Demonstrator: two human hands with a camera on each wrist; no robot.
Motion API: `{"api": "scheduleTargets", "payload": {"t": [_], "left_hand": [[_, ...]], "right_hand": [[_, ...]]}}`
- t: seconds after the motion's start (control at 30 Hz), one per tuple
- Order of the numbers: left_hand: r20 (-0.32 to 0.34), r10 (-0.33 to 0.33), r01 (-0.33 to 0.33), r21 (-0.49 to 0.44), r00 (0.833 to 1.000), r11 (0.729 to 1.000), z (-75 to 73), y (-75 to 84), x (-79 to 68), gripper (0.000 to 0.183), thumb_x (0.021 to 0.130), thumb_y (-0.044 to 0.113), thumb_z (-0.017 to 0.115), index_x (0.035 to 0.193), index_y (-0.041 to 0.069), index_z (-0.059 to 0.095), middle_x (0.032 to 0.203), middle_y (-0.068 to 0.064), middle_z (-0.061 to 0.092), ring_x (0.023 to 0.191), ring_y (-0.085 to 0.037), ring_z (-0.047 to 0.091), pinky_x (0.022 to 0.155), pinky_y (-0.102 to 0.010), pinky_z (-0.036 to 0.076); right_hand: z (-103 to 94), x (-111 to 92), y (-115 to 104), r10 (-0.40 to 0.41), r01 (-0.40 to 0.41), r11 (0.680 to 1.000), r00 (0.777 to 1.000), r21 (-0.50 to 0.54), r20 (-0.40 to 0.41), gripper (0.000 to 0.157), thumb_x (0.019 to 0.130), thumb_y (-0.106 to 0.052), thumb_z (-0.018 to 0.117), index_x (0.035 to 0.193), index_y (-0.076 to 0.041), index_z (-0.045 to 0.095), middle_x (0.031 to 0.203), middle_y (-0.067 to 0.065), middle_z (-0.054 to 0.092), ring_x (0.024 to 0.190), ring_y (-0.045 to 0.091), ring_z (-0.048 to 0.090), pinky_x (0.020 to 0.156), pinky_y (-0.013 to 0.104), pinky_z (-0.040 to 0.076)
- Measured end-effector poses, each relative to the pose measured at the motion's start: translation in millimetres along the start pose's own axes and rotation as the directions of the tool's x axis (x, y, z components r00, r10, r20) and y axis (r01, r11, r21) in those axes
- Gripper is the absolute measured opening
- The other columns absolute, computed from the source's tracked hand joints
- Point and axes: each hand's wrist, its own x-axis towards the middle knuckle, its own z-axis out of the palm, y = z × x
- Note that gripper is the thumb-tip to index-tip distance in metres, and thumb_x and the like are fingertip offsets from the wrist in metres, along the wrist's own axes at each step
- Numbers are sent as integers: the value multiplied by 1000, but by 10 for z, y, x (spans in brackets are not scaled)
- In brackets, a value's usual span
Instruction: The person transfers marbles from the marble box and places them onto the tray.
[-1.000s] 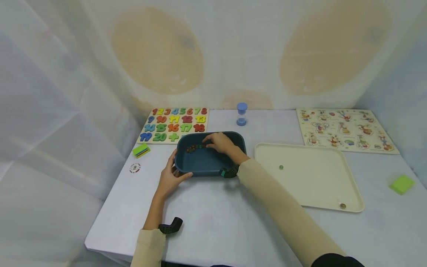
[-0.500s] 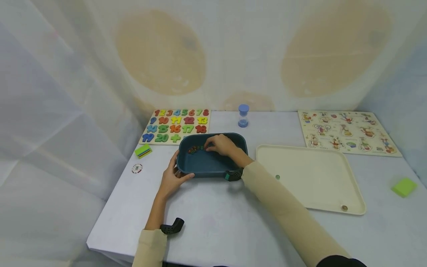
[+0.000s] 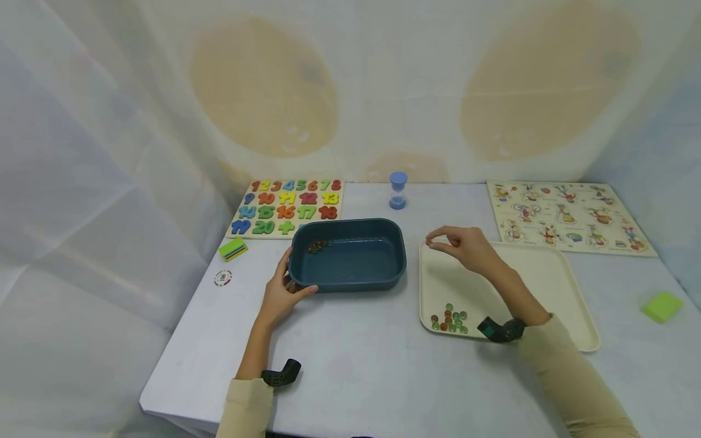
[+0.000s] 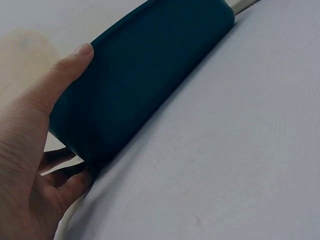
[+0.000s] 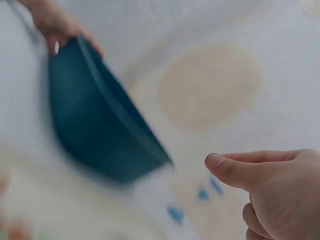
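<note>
A dark teal plastic bin (image 3: 347, 289) stands on the table, with several small red and green glass marbles (image 3: 316, 246) at its inner left. My left hand (image 3: 279, 298) grips the bin's near left corner; in the left wrist view the thumb lies against its outer wall and the fingers reach under and behind. Over the far left corner of a cream tray (image 3: 509, 258), my right hand (image 3: 468, 248) holds thumb and forefinger pinched, a reddish speck like a marble at their tips. Several marbles (image 3: 449, 319) lie at the tray's near left corner.
A number puzzle board (image 3: 285, 207) lies behind the bin, a picture board (image 3: 569, 216) at the back right. Between them stands a blue sand timer (image 3: 398, 190). Green sponge-like blocks (image 3: 233, 249) and a round sticker (image 3: 223, 278) lie left; another green block (image 3: 661, 307) sits right.
My right hand has left the bin and moved right, over the tray, fingertips pinched. The marbles at the tray's near left corner, behind my arm before, now show. My left hand keeps its grip.
</note>
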Motion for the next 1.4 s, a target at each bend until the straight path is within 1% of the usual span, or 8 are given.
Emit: {"api": "scheduleTargets", "payload": {"t": [0.3,0.47,0.6,0.7,0.83,1.07,1.23,1.4], "left_hand": [[1,16,-16,-4,1000,1000,-2,12,7,97,68,39,76,142,38,13,145,1,25,120,-35,43,91,-42,44],[6,23,-23,2,1000,1000,-1,8,-8,98,67,41,76,142,37,13,146,-1,24,120,-35,43,91,-42,44],[5,25,-25,2,1000,1000,13,2,-5,99,67,41,76,143,37,13,146,-1,25,119,-35,44,92,-42,43],[0,13,-13,4,1000,1000,14,1,-5,98,67,41,76,142,38,14,145,-2,26,119,-34,44,92,-42,43],[-4,-2,2,10,1000,1000,3,-4,-6,98,66,42,76,142,39,14,144,-4,28,119,-34,45,92,-41,44],[-5,8,-8,-12,1000,1000,-29,-17,-12,97,67,41,76,142,39,14,144,-4,29,120,-34,44,91,-43,44],[11,24,-24,-31,1000,999,-38,-4,-12,97,69,36,76,142,37,13,143,-6,29,120,-36,43,91,-43,45],[41,28,-26,-37,999,999,-55,173,-52,95,73,29,74,144,27,12,145,-13,26,120,-40,41,91,-45,44]], "right_hand": [[-207,-796,656,178,-174,975,984,-141,20,15,80,-22,67,94,-17,69,52,-8,31,47,5,23,41,21,21],[-190,-921,715,269,-256,956,960,-144,83,20,84,-27,63,101,-17,67,53,-6,31,48,5,21,42,22,20],[-184,-868,643,209,-205,968,978,-142,15,26,82,-26,65,105,-15,66,51,-8,32,45,4,21,39,21,22],[-170,-660,482,132,-135,986,990,-100,-43,30,81,-27,66,108,-14,65,48,-8,32,38,4,27,36,20,26],[-37,-162,125,54,-53,999,996,10,-65,29,82,-29,64,108,-16,65,49,-7,31,38,6,30,37,21,27],[584,826,-515,-114,118,981,993,157,-36,25,82,-25,65,103,-12,67,48,-5,28,43,10,22,43,24,22],[1068,1235,-761,-97,73,983,986,168,138,27,84,-26,62,107,-12,66,48,-3,32,42,11,26,44,22,25],[1396,1387,-781,8,-26,997,965,68,263,28,84,-28,63,109,-17,66,49,-1,39,43,11,30,44,21,26]]}}
